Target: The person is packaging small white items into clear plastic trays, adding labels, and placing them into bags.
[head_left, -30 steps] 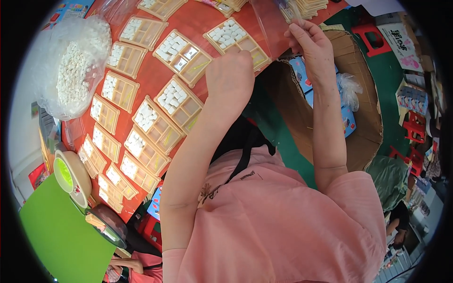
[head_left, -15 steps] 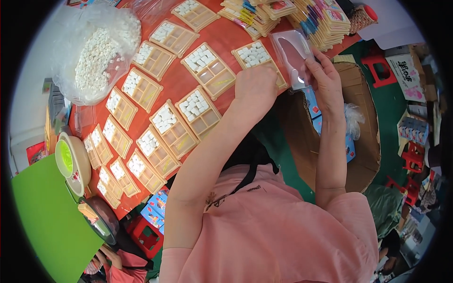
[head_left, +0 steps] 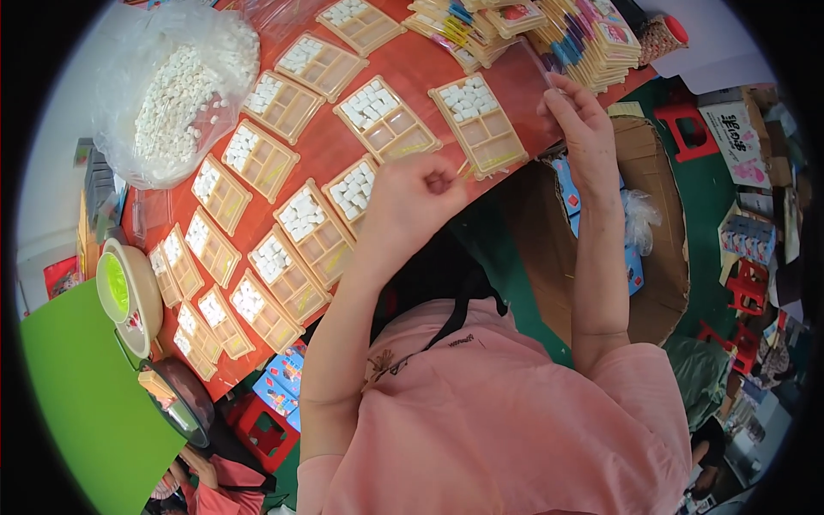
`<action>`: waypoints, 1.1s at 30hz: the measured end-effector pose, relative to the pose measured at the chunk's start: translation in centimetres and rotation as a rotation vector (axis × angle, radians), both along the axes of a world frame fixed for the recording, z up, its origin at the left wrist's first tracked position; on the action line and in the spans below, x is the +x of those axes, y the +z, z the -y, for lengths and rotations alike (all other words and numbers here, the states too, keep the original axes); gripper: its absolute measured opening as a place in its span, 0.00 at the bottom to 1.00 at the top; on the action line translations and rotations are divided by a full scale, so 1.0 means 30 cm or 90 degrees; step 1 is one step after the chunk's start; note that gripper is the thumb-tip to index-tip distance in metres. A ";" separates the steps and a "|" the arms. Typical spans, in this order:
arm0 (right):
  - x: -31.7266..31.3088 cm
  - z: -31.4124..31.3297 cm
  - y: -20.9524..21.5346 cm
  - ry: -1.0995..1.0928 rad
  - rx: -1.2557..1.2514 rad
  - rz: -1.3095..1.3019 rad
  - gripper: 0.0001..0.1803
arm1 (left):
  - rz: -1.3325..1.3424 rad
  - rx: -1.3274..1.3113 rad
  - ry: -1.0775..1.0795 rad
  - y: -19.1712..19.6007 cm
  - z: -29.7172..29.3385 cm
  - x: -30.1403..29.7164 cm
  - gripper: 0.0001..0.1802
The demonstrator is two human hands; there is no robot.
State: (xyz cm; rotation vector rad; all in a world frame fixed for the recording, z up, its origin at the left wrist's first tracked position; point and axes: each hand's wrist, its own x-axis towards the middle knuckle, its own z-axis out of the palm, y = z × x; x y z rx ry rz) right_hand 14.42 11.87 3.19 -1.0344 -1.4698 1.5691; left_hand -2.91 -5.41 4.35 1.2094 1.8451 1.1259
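At the upper centre of the frame, slightly right, a beige tray lies on the red surface between the two hands. Its long axis slants from upper left to lower right, with white pieces filling the upper end and the divided compartments at the lower end, toward the person. The left hand is nearer, just beside the tray's lower left corner, fingers curled in; whether it grips anything cannot be told. The right hand, farther off to the tray's right, pinches what appears to be a clear plastic sheet.
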 end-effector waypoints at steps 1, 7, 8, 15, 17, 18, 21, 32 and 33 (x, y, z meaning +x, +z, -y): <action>-0.008 0.006 -0.017 0.000 -0.005 0.004 0.21 | 0.162 -0.056 0.028 -0.005 0.036 -0.009 0.06; -0.036 0.034 -0.044 0.012 -0.061 -0.008 0.21 | 0.395 0.082 0.015 -0.064 0.175 -0.011 0.04; -0.039 0.037 -0.046 -0.007 -0.051 -0.014 0.21 | 0.399 0.080 0.015 -0.063 0.197 -0.009 0.04; -0.053 -0.019 -0.001 0.033 0.103 0.074 0.18 | 0.751 0.020 0.042 -0.088 0.273 -0.030 0.06; -0.140 0.019 0.065 0.062 0.227 0.115 0.17 | 0.808 0.028 0.062 -0.095 0.280 -0.036 0.04; -0.196 0.029 0.094 0.079 0.346 0.158 0.17 | 0.799 0.043 0.066 -0.100 0.278 -0.038 0.04; -0.356 0.056 0.119 0.110 0.518 0.197 0.17 | 0.819 0.060 0.103 -0.094 0.287 -0.040 0.03; -1.025 -0.142 0.052 0.167 0.970 0.353 0.17 | 0.837 0.137 0.283 -0.031 0.493 -0.164 0.06; -1.092 -0.160 0.035 0.171 0.971 0.348 0.17 | 0.850 0.161 0.310 -0.041 0.518 -0.173 0.07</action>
